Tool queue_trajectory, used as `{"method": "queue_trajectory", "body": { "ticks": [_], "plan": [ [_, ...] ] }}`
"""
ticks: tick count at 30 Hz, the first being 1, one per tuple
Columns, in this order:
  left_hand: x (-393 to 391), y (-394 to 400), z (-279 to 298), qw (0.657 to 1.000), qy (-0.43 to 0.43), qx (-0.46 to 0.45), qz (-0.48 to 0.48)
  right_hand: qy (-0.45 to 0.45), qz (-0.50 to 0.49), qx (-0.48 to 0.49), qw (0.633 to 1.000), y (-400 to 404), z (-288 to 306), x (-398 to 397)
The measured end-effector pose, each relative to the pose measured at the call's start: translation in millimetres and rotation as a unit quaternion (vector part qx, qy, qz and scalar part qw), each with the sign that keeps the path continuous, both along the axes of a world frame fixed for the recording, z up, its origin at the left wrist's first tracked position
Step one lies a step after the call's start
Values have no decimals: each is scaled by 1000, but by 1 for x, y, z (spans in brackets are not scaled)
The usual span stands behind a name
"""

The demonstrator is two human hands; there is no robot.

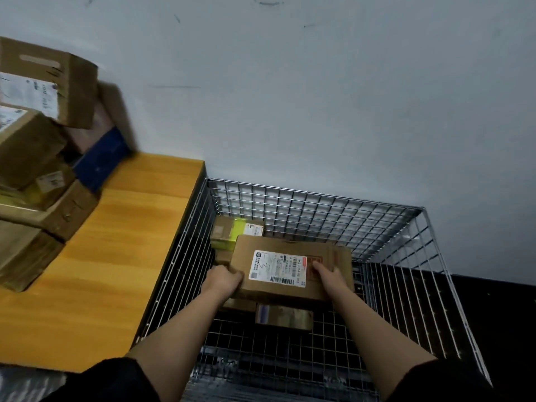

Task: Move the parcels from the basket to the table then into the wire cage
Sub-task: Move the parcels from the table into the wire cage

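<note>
Both my hands reach down into the wire cage (pixel 319 198). Between them is a flat brown cardboard parcel (pixel 290 250) with a white shipping label on top. My left hand (pixel 223 280) grips its near left corner with curled fingers. My right hand (pixel 329 275) holds its near right side, thumb on top. The parcel lies over other parcels in the cage: a brown and yellow-green one (pixel 236 232) behind it and a small taped one (pixel 284 316) in front of it.
A wooden table (pixel 116 256) stands left of the cage and touches it. A pile of several cardboard parcels (pixel 34 158) covers the table's far left part, with a blue box among them. A grey wall rises behind. Dark floor lies to the right.
</note>
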State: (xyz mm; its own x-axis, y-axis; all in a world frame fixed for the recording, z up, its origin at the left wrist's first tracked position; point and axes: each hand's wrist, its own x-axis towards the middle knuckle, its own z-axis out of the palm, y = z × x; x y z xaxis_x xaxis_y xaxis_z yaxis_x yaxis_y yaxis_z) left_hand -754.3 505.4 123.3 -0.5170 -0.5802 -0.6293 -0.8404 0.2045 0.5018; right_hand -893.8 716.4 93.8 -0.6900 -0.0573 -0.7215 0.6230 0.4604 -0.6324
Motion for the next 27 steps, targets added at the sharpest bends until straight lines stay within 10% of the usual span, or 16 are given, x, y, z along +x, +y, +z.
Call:
{"method": "queue_trajectory", "body": {
  "ticks": [19, 27],
  "plan": [
    [-32, -93, -226, 987, -102, 120, 30, -75, 74, 2, 994, -101, -248, -10],
    [-61, -115, -302, 985, -165, 31, 31, -76, 74, -37, 994, -137, -328, -22]
  ]
}}
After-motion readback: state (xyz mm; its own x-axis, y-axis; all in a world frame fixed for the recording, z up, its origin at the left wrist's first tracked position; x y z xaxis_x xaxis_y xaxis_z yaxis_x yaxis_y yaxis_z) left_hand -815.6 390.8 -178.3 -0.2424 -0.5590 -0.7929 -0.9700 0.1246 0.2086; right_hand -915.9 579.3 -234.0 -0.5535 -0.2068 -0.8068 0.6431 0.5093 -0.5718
